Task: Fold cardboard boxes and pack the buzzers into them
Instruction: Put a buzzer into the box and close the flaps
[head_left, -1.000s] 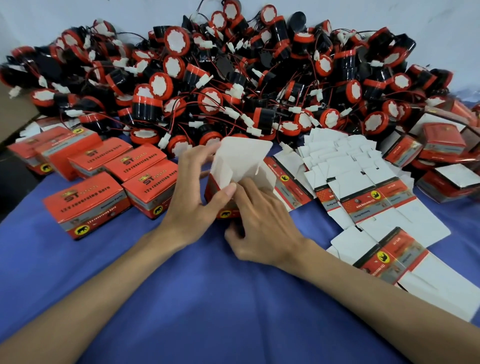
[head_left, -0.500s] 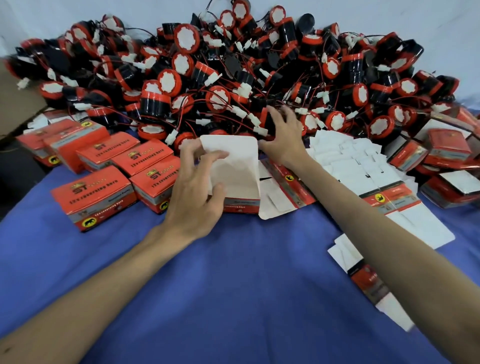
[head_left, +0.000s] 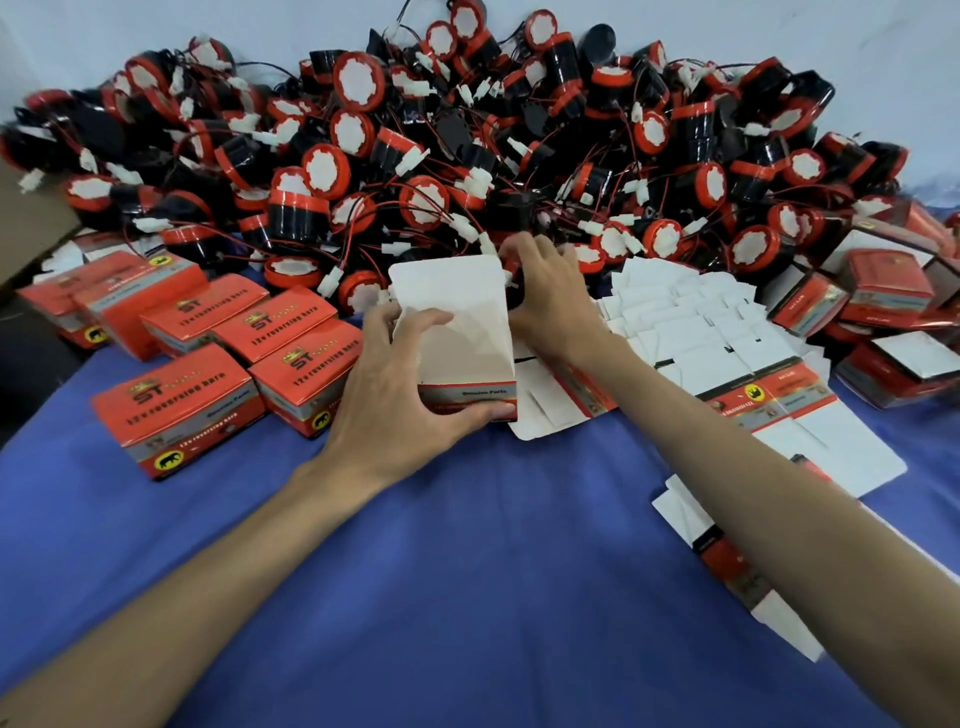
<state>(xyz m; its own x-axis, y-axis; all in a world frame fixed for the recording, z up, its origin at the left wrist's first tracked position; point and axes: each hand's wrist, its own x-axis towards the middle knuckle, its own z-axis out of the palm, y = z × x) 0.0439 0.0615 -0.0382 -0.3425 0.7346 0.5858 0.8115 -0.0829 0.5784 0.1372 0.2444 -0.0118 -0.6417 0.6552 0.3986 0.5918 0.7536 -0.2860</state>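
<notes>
Left hand (head_left: 384, 410) holds open box (head_left: 457, 312) — right hand's (head_left: 550, 306) fingers (head_left: 540, 257) seemingly grip a buzzer (head_left: 509, 269).

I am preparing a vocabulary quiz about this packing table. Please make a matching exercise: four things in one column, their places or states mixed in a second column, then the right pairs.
Things
1. open box
2. closed boxes
3. flat cartons
4. buzzers

Places or states
a. heaped at the back
b. held by the left hand, lid up
c. lying unfolded on the right
d. standing in a row on the left

Pairs: 1-b, 2-d, 3-c, 4-a
</notes>
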